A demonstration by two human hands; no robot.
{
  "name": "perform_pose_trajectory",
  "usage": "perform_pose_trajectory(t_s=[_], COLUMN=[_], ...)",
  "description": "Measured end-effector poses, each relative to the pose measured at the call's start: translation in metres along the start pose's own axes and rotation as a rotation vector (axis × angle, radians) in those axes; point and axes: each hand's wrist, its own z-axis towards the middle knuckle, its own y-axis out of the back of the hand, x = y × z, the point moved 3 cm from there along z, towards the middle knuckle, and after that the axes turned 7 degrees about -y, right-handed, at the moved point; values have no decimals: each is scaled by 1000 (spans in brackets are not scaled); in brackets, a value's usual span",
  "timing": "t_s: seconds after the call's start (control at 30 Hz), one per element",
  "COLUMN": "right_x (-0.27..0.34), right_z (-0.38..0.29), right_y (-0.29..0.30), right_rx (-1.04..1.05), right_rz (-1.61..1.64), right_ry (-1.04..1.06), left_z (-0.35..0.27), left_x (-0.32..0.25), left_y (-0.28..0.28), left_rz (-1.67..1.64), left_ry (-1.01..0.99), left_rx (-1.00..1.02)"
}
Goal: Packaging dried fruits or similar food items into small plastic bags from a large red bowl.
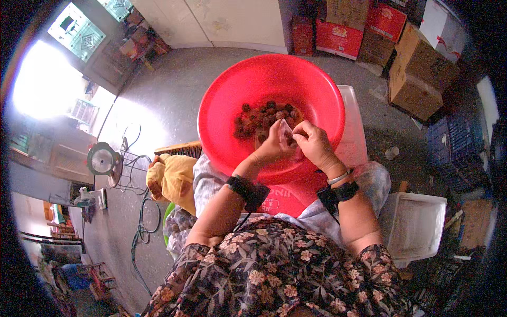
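Observation:
A wide red plastic basin (229, 91) stands before me, with many dark brown round balls (249, 125) lying at its bottom. Over the basin, my left hand (274, 142) holds a small clear plastic bag (285, 132), its pointed corner upward. Something dark shows through the film; what it is I cannot tell. My right hand (315, 142) is at the bag's right side, thumb and forefinger pinched together at its edge. A shallow container seems to lie under some of the balls, partly hidden by my hands.
A white plastic tub (416, 226) stands at my right, and a translucent lid or box (354, 130) lies beneath the basin. Cardboard boxes (416, 91) are stacked at the back right. At left are a brush (178, 148), a yellow cloth (174, 178) and loose cables (138, 233).

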Motion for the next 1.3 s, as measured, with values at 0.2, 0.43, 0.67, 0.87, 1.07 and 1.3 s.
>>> perform_pose_trajectory(t_s=[0.2, 0.43, 0.67, 0.87, 1.07, 1.3], right_x=[14, 5, -10, -32, -53, -103], right_z=[-2, 1, 1, 3, -6, 6], right_y=[-13, -6, 22, 31, 34, 35], right_rx=[131, -26, -355, -485, -425, -362], right_rz=[42, 43, -274, -506, -560, -498], right_ry=[66, 0, 142, 122, 10, -15], left_z=[0, -1, -22, -95, -226, -381], left_x=[64, 43, -11, -62, -122, -137], left_y=[-21, -2, 72, 176, 262, 301], left_rz=[-192, -1099, -708, -245, -438, -51], left_ry=[33, 410, 351, 179, 25, 258], left_rx=[-179, -303, -426, -464, -888, -1389])
